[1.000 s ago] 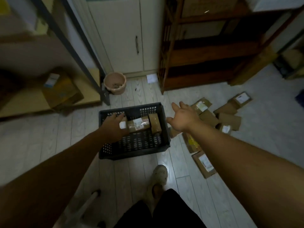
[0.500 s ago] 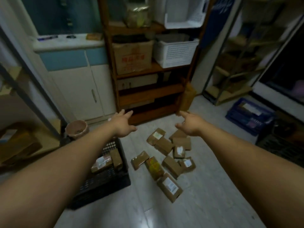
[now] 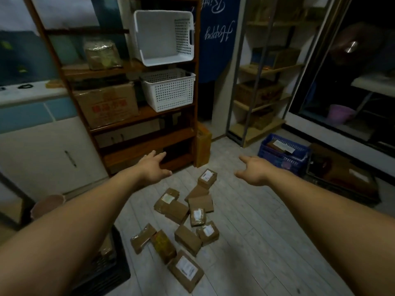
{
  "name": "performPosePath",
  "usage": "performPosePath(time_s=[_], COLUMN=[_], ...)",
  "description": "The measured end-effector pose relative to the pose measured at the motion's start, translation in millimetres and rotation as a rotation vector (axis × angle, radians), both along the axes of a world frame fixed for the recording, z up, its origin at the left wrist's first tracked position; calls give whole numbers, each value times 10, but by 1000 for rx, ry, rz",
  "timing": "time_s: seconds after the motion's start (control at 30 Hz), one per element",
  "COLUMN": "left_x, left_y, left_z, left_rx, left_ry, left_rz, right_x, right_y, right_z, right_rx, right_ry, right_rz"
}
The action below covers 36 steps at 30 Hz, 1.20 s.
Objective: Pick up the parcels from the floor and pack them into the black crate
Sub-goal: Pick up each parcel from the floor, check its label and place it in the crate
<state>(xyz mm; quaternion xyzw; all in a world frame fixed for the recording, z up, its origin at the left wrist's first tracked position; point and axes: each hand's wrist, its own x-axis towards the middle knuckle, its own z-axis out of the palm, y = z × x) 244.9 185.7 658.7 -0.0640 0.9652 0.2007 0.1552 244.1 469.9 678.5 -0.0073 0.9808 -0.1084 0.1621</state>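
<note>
Several brown cardboard parcels [image 3: 181,223] lie scattered on the pale floor in the middle of the view, some with white labels. The black crate [image 3: 111,272] sits at the lower left, mostly hidden behind my left forearm; a parcel inside it shows only as a sliver. My left hand [image 3: 152,168] is stretched out above the floor to the left of the pile, fingers apart, holding nothing. My right hand [image 3: 253,170] reaches out at the same height to the right of the pile, also empty with spread fingers.
A wooden shelf unit [image 3: 136,129] with white baskets [image 3: 168,90] and a cardboard box stands behind the pile. A blue crate [image 3: 284,152] and a dark flat tray lie on the right. A pinkish bucket [image 3: 47,205] stands at the left by white cabinets.
My left hand has left the crate, where it put a parcel, and both arms now stretch forward. The view swung up and right, so the crate slid to the lower left corner.
</note>
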Motion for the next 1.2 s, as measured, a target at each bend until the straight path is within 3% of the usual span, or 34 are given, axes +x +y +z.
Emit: performPosePath(time_s=[0.23,0.53,0.73,0.9,1.0,1.2], left_x=[-663,-1993,-2374,-2409,-2240,-1947], left_y=[97,260,338,262,341,574], left_z=[-192,-720,-1121,-1708,-2196,-3346], left_rx=[26,92,71,119,181,213], left_ry=[-44,-113,-191,-274,-379,-550], left_rz=[23,77,169,407,592,699], right_x=[-607,-2044,-2894,-3621,-3836,-3901], right_y=[194,393,291,1,-138,-228], right_z=[-243,-556,-1036,-1714,-2303,-3688], right_rx=[-5,36,78,65,18,-51], right_ry=[-80,-171,-292,-301,-409,-592], right_rz=[51,100,227,487,635,671])
